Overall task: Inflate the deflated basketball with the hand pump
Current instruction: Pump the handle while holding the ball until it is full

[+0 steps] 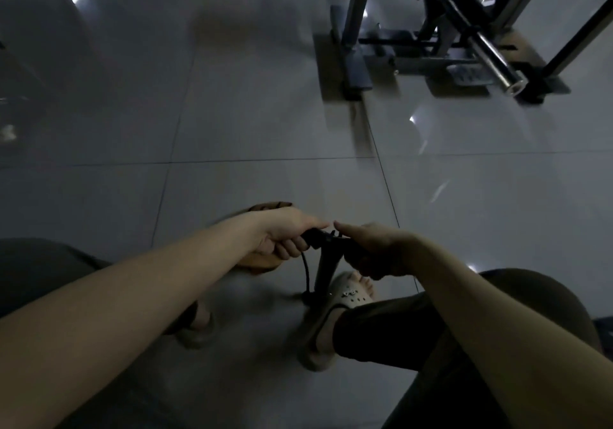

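Basketball (270,208) lay slumped and flattened on the pale tiled floor (265,113), a brown-orange shape just left of centre, mostly hidden behind the person's left hand so that only its upper edge and a strip of its lower side showed. Nearer the camera on that side, a foot in a dark sandal (199,329) stood on the tiles, blurred and half covered by the bare left forearm. The left hand (285,233) had its fingers curled tightly round the left end of the black T-handle (318,234) of the hand pump (326,264). A thin black hose (306,269) hung down from beside that hand to the pump's foot, where it was lost in shadow; where its far end went could not be told. The pump's dark barrel stood nearly upright between the two feet, its base on the floor. The right hand (374,249) was wrapped over the right end of the handle, knuckles up, with one digit stretched along the top toward the left hand until the tips almost met. Just below it, a foot in a pale perforated clog (351,292) stood close against the base of the pump, the dark trouser leg rising from it. Far off at the upper right, well apart from all this, stood a grey metal gym frame (353,24) with a chrome bar end (504,75) jutting out.
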`<state>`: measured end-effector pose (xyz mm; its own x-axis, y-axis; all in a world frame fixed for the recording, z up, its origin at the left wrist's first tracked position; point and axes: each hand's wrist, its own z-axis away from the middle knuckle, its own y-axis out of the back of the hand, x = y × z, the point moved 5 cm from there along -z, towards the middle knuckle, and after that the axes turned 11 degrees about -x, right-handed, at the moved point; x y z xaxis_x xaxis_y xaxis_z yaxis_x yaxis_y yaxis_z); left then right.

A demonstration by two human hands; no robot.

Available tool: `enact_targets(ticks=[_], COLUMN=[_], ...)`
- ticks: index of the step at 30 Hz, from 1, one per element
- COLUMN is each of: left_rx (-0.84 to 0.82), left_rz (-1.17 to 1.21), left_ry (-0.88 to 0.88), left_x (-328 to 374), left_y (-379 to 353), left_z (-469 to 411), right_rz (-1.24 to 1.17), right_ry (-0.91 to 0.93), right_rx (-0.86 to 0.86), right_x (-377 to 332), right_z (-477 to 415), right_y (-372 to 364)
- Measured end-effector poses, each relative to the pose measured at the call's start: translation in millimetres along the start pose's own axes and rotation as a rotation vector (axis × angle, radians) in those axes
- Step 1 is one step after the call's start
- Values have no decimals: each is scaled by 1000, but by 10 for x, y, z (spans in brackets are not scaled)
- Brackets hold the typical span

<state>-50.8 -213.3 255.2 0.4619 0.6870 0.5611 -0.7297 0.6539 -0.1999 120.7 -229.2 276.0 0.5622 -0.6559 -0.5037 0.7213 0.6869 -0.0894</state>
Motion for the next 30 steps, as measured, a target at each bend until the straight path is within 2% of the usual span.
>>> enact_targets(ticks=[3, 10, 12, 15, 17, 19, 21, 23, 25, 28, 30], left_rx=[80, 98, 109, 151, 213, 274, 343, 456, 667, 916, 911], left_rz=[17, 129, 158, 124, 24, -112, -383, -746, -1067, -1333, -1388], left_ry=[65, 154, 164, 110, -10, -187, -338, -403, -434, -620, -684], left_x=[-150, -294, -346, -288, -104, 202, 533, 759, 843, 843, 729], left_y=[114, 133, 155, 171, 165, 130, 36, -111, -219, -379, -449], left_z=[-311, -709, -703, -583, -408, -155, 170, 482, 719, 880, 779], right_rz=[-70, -97, -23, 258, 482, 674, 848, 1026, 1186, 1306, 1285], right_ry=[-19, -27, 17, 93, 156, 204, 219, 247, 336, 489, 546], right_rx=[88, 304, 380, 397, 364, 413, 562, 746, 905, 1053, 1116], right_x=[178, 405, 364, 184, 0, -197, -409, -590, -714, -694, -559], right_z=[-290, -758, -765, -613, -381, -90, 266, 611, 844, 881, 726], right_y=[3, 146, 140, 192, 202, 234, 249, 194, 54, -204, -272])
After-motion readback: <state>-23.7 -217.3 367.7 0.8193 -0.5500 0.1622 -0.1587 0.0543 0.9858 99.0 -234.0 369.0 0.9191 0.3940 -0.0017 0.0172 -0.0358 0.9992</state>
